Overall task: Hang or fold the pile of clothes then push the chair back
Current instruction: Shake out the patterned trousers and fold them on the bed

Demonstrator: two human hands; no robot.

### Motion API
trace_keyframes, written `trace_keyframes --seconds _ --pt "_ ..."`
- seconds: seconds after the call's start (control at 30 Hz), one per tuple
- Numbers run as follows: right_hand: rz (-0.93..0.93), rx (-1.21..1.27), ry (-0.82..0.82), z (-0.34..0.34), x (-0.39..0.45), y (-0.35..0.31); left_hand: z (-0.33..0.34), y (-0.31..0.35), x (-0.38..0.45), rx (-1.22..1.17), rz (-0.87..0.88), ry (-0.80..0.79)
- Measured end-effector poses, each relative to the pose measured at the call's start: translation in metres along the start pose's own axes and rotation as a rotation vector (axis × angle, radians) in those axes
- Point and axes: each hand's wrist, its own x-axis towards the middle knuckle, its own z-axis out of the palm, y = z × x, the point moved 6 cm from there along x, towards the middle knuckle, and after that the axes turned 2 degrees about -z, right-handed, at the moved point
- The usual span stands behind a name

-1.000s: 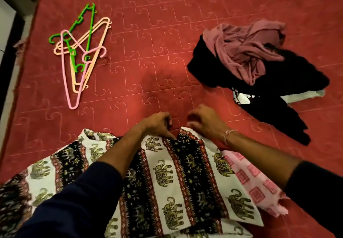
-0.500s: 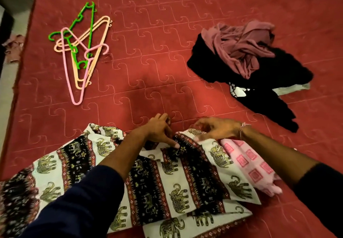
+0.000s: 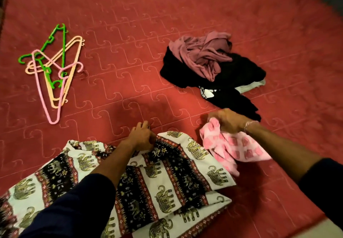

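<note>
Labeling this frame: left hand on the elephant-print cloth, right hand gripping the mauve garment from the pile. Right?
Not quite. The left hand is on the elephant-print cloth, but the right hand grips the pink checked cloth, not the mauve garment, which lies untouched on the black clothes farther back. The head view shows it.

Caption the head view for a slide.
Left hand grips elephant-print garment; right hand lifts pink cloth.
</note>
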Motion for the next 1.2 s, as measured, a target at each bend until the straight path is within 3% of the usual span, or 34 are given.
trace_keyframes --seconds 0.1,0.2,0.27,0.37,0.5,0.6,0.7,0.8,0.93,1.07,1.2 --pt "-0.138 0.021 0.399 -0.07 0.003 -0.013 0.002 0.002 -0.003 0.001 -0.011 0.01" --pt "-0.065 0.304 0.781 -0.145 -0.013 -0.02 0.002 0.0 -0.005 -0.027 -0.021 0.006" --pt "-0.011 0.596 0.935 -0.174 -0.015 -0.014 0.003 -0.001 -0.005 -0.019 -0.029 0.002" --pt "-0.081 0.914 1.095 -0.208 -0.008 -0.016 0.004 -0.002 -0.005 -0.005 -0.042 0.008" --pt "0.071 0.825 0.794 -0.197 0.035 -0.003 0.005 -0.002 -0.005 0.006 -0.022 0.004" --pt "0.199 0.341 0.774 -0.17 0.045 -0.013 0.006 -0.002 -0.006 0.06 0.011 -0.011" --pt "-0.086 -0.005 0.862 -0.122 0.038 -0.065 0.007 0.0 -0.007 0.128 0.03 -0.004" --pt "-0.328 0.125 0.484 -0.045 0.041 -0.111 0.006 -0.002 -0.007 0.039 0.038 -0.002" --pt "-0.381 0.238 -0.084 0.051 0.04 -0.163 -0.004 -0.008 -0.004 -0.232 0.041 -0.02" --pt "-0.402 -0.002 -0.251 0.081 0.041 -0.183 -0.003 -0.014 -0.001 -0.407 0.048 -0.085" --pt "-0.183 -0.384 -0.315 0.071 0.034 -0.168 0.009 -0.016 -0.003 -0.47 0.03 -0.05"
